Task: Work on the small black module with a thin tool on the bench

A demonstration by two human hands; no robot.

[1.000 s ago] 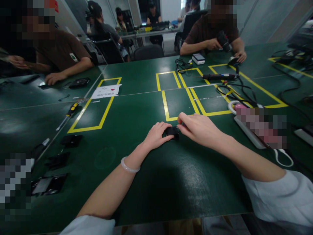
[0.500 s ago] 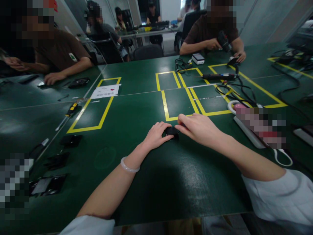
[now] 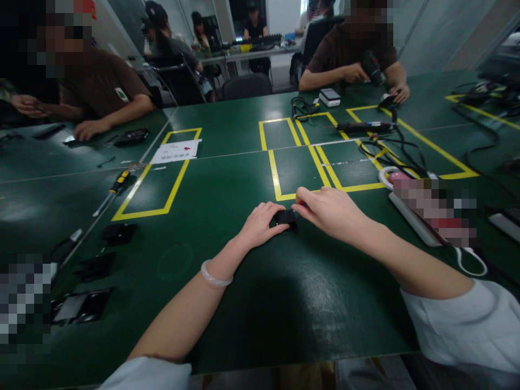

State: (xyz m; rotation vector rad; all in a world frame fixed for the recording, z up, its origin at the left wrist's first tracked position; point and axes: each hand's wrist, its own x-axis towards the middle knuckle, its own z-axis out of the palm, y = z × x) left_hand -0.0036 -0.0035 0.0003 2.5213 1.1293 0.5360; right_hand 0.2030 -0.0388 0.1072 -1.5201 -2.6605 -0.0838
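Note:
A small black part point(image 3: 286, 217) rests on the green tabletop point(image 3: 227, 184), just in front of a yellow tape outline point(image 3: 274, 176). My left hand point(image 3: 260, 225) grips it from the left, thumb on the near side and fingers on the far side. On its right, my right hand point(image 3: 327, 212) is closed in a pinch, fingertips by the part's right edge; whatever they hold is too small to make out. Several black pieces lie to the left, among them a flat one point(image 3: 81, 306) and a block-like one point(image 3: 118, 233).
A yellow and black screwdriver point(image 3: 119, 181) and a paper label point(image 3: 176, 151) lie at the left. At the right are a white tape roll point(image 3: 385, 177), a black electric screwdriver point(image 3: 365, 127) and cables. Across the table, a person holds a drill point(image 3: 372, 67).
My right fingertips have shifted very slightly right, off the edge of the black part. My left hand keeps its grip in the same place.

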